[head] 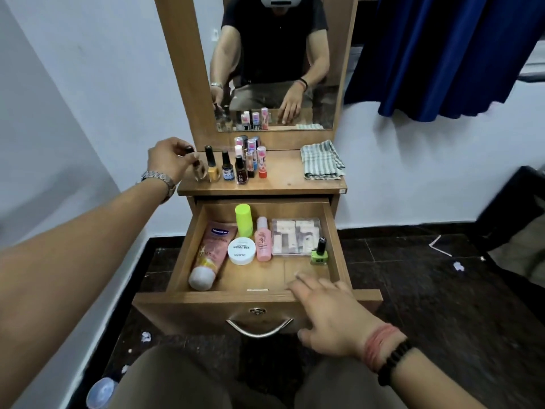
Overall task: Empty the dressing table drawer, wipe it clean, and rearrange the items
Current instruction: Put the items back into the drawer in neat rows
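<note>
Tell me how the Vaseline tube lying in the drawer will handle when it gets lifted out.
The Vaseline tube looks like soft plastic, so it will probably flex when squeezed rather than stay stiff. It lies flat with its fat white cap toward the drawer front, so that end may sag. Its glossy skin could be a little slippery; it seems unlikely to break.

White walls (88, 69), dark tiled floor (427, 290), blue curtain (442, 54) at right.
</note>
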